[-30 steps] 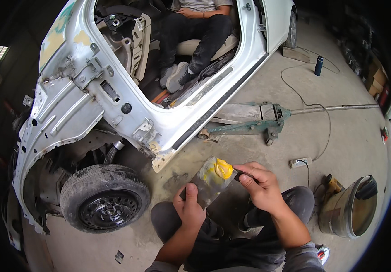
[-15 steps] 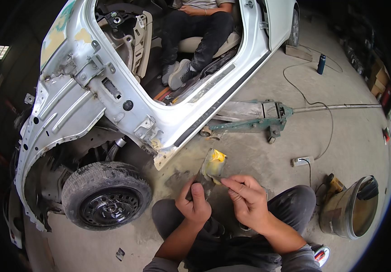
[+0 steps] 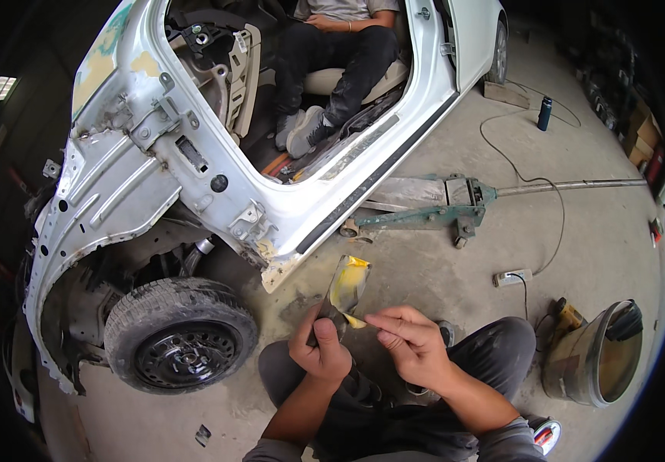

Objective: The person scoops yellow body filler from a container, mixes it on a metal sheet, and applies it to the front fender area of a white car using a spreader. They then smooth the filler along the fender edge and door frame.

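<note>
Ahead, the right hand point(image 3: 415, 346) could pass until the green jack point(image 3: 446, 214) blocks it.

No text, label, brand, number or sign is legible in this view. Any marking on the tyre point(image 3: 144, 317), trolley jack point(image 3: 425, 208) or dark blue bottle point(image 3: 544, 115) cannot be read.

Grey floor point(image 3: 432, 269), green jack point(image 3: 452, 215), 1 bottle point(image 3: 544, 115)
</note>
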Available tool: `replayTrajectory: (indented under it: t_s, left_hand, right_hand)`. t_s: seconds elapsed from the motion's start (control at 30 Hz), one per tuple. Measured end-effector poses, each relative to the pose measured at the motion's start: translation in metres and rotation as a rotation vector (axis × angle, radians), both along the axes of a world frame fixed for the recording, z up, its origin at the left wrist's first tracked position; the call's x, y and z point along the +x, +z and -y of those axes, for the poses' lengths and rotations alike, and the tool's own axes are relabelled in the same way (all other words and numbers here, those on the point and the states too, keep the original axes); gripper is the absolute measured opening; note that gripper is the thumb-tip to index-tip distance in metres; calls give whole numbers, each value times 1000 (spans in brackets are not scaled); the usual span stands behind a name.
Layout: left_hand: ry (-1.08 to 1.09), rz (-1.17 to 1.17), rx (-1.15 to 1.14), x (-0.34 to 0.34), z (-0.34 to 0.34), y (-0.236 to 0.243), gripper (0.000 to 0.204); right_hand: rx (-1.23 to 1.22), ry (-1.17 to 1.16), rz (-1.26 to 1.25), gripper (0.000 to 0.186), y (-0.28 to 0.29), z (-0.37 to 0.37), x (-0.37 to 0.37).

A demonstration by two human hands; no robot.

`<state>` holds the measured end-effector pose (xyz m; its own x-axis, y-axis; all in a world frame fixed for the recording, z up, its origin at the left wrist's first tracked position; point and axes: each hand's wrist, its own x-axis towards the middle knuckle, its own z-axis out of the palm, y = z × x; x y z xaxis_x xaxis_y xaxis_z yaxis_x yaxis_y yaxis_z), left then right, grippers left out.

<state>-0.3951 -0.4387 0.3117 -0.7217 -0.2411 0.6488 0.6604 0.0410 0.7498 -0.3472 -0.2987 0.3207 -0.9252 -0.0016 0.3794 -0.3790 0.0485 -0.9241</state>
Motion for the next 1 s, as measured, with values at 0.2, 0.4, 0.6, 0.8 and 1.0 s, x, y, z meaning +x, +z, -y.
replayTrajectory:
  t_s: [0.2,0.4,0.6,0.8,1.0]
  left_hand:
    - [-226,242,365,10,2,2,30]
    - [-264,383,468,6,-1,0,26]
    - [-10,223,84,9,-7,-1,28]
    - [-58,38,-60,8,-7,-2,35]
    - [9,-7,28,2,5,-3,45]
  right_hand:
    - [-1110,211,60,35,37,-40,-39]
    - [19,-28,105,24,13,-41,-23]
    - [126,-351,-183,29,16,-15,-15]
    - [305,-262,-330,37,10,11,2]
    - [47,24,21,31,0,-14,-1]
